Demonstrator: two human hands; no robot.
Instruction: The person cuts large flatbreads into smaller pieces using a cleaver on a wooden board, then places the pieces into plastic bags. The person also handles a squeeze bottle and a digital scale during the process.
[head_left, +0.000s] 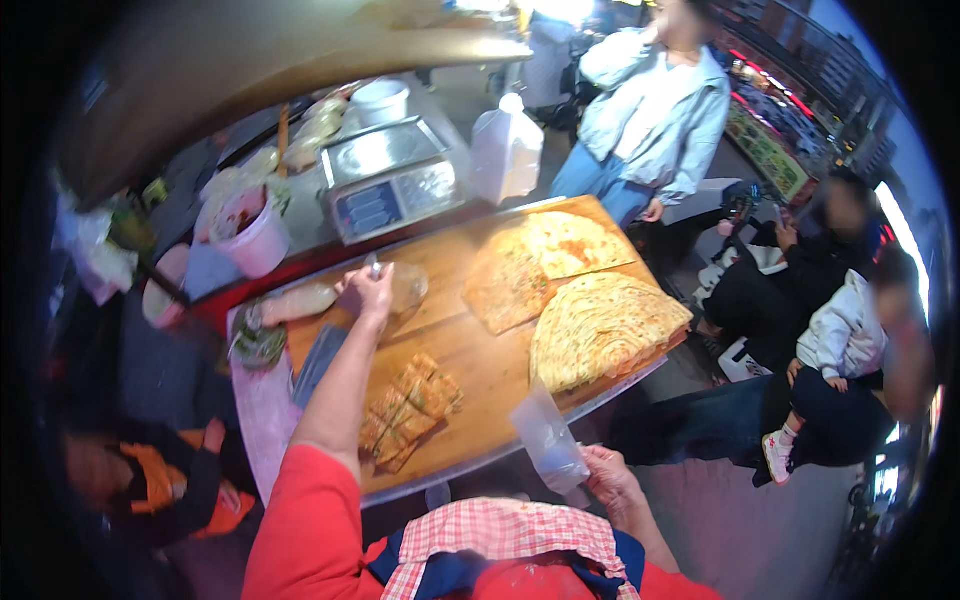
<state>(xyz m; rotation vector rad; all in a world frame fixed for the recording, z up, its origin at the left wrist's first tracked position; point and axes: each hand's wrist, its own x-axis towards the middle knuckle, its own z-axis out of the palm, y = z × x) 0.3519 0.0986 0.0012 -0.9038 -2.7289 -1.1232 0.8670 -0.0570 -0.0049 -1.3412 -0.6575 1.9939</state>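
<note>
My left hand (369, 290) is closed on a metal utensil's handle at the back left of the wooden board (480, 352), beside a clear container (409, 289) and a squeeze bottle (298, 305). Below my forearm lies a flatbread cut into pieces (411, 409). My right hand (611, 474) holds a translucent plastic bag (551, 442) in front of the board's near edge. Large flatbread sections (607, 330) are stacked on the board's right side, with thinner flatbread pieces (574, 244) behind them.
Behind the board stand a weighing scale (397, 184), a plastic jug (508, 150) and a white bucket (380, 103). A sauce bucket (251, 232) is at the left. One person (645, 112) stands beyond the board; other people (810, 262) are at the right, another (165, 480) at the lower left.
</note>
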